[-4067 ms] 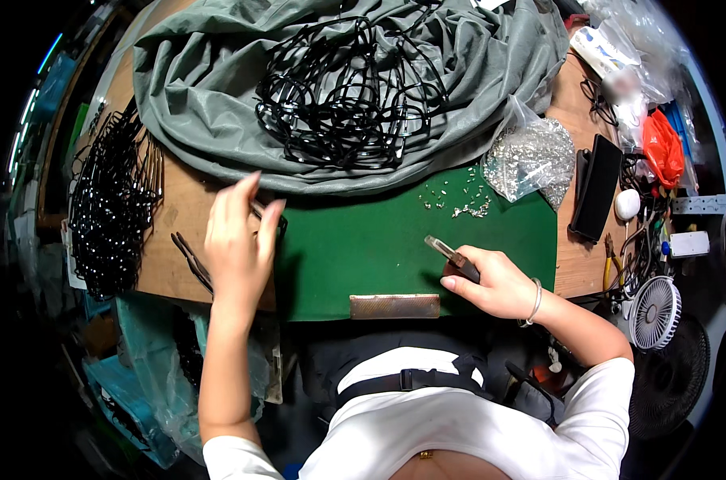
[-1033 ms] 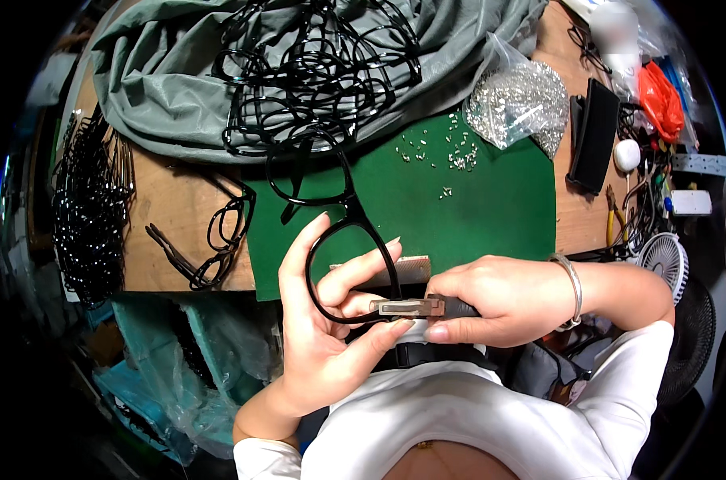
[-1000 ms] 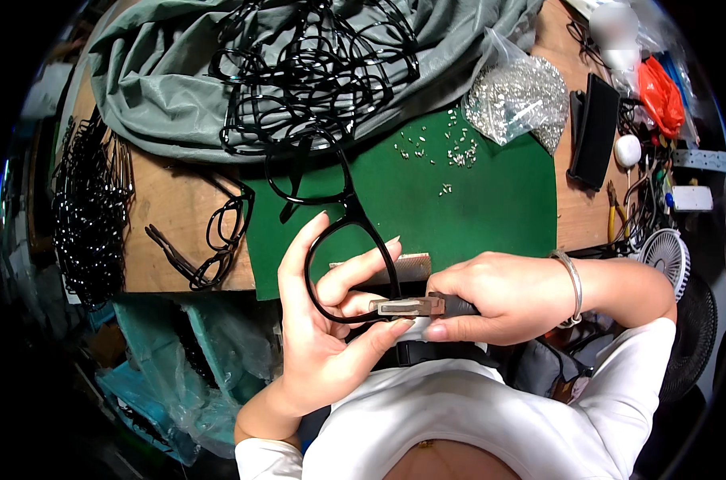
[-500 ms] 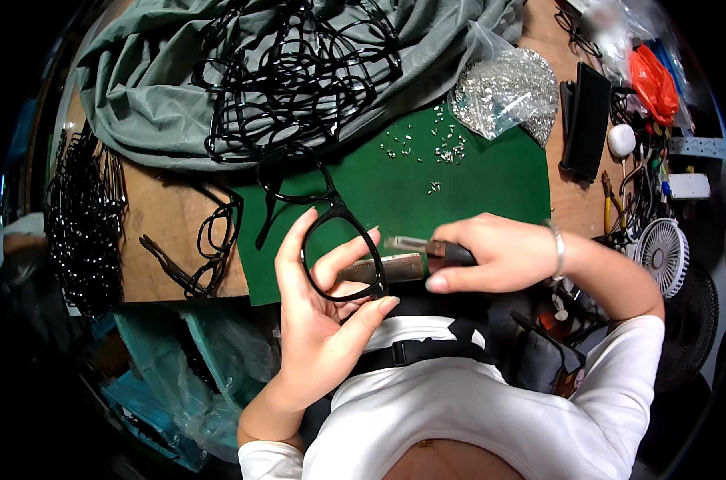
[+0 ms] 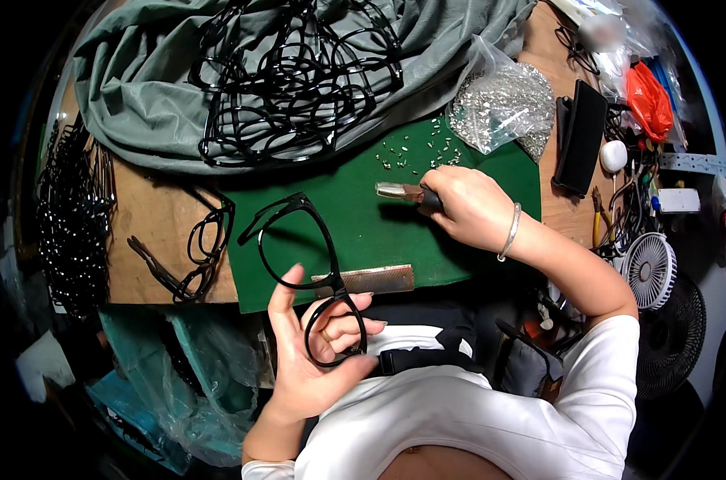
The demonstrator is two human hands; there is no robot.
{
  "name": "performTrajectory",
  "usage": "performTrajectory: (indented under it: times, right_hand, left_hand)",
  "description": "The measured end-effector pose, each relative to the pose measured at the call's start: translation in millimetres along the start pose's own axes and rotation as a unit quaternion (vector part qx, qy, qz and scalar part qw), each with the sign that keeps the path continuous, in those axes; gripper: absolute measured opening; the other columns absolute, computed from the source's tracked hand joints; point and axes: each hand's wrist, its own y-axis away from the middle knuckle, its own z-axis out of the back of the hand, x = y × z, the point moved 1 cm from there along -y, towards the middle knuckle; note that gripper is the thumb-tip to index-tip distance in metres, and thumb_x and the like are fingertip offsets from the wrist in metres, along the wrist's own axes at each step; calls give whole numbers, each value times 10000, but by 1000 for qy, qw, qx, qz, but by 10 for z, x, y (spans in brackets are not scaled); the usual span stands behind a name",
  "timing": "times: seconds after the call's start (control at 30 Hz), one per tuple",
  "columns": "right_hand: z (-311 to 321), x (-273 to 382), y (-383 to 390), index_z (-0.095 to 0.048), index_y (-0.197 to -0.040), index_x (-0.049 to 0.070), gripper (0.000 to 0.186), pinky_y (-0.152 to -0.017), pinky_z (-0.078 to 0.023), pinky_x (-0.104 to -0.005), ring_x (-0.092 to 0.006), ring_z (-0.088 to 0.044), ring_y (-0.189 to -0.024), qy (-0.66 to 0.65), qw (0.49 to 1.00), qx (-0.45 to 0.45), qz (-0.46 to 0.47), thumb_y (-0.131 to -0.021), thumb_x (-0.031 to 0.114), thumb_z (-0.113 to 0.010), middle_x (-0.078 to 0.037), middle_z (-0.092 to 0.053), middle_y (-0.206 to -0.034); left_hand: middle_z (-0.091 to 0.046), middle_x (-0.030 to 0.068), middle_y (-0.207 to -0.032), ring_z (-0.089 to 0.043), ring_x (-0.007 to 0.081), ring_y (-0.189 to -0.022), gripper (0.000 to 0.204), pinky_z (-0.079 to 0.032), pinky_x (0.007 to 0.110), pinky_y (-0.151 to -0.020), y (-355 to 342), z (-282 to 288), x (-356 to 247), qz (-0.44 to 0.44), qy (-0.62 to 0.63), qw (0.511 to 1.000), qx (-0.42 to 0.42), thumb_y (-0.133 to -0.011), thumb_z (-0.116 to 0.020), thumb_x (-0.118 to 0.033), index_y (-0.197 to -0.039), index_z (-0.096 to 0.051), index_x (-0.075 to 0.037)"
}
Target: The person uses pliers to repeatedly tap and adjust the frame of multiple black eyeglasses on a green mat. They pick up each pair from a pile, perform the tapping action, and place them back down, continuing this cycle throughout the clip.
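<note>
My left hand [image 5: 299, 380] is closed on a black eyeglass frame [image 5: 336, 283], gripping its near rim between thumb and fingers. The frame's far rim reaches out over the green mat [image 5: 299, 176], with a black piece sticking out at its far left end. My right hand [image 5: 467, 204] is wrapped round pliers [image 5: 404, 192] with dark handles. Their metal jaws point left above the mat, apart from the frame; nothing can be made out between them. Just beyond my right hand lie several tiny silvery metal pieces [image 5: 452, 154]. A flat, rough metal bar [image 5: 383, 279] rests at the mat's front edge.
Grey cloth [image 5: 139, 104] carries a heap of black eyeglass frames [image 5: 291, 80] at the back. A clear bag of metal pieces [image 5: 499, 112] sits back right. Frames [image 5: 207, 240] and a bundle of dark strips [image 5: 71, 224] lie left. A black case [image 5: 580, 140] and fan [image 5: 649, 270] stand right.
My left hand has drawn the eyeglass frame down toward my body. My right hand has moved the pliers away from the frame, farther over the mat near the tiny metal pieces.
</note>
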Motion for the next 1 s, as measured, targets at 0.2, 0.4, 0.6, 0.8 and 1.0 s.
performTrajectory:
  times: [0.2, 0.4, 0.6, 0.8, 1.0]
  right_hand:
    - [83, 133, 47, -523, -797, 9, 136, -655, -437, -394, -324, -543, -741, -34, 999, 9, -13, -684, 72, -565, -154, -539, -739]
    - [177, 712, 202, -520, -793, -10, 127, -597, -442, -326, -260, -565, -672, -382, 922, -38, -42, -730, 75, -589, -128, -526, -734]
    - [-119, 867, 189, -480, -811, 6, 147, -405, -388, -181, -45, -474, -445, -600, 793, -56, -86, -828, 133, -552, -26, -515, -624]
    - [-113, 831, 159, -478, -820, 21, 181, -417, -373, -175, -42, -463, -481, -708, 690, 32, -146, -821, 172, -577, -5, -511, -625]
    - [62, 767, 154, -498, -830, 40, 172, -521, -377, -186, -43, -458, -583, -737, 630, 133, -206, -804, 175, -602, 9, -514, -665]
  left_hand:
    - [-505, 170, -1017, -580, 216, -816, 303, -491, 328, -712, -50, 28, 43, 78, 35, 996, 12, -830, -539, -177, -1020, -337, -58]
    - [-533, 153, -941, -577, 136, -733, 272, -467, 234, -666, -142, -141, 209, 22, -71, 996, -40, -843, -462, 9, -1067, -309, 25]
    - [-523, 161, -997, -599, 162, -793, 475, -485, 242, -706, -155, -198, 262, -94, -135, 985, -51, -798, -470, 94, -1210, -245, 24]
    - [-519, 177, -997, -593, 168, -766, 498, -488, 243, -693, -135, -230, 255, -72, -125, 989, -44, -779, -441, 127, -1221, -246, 4]
    - [-515, 156, -1012, -586, 136, -781, 532, -487, 235, -702, -134, -153, 51, 61, -52, 996, 33, -775, -469, 123, -1234, -238, -15]
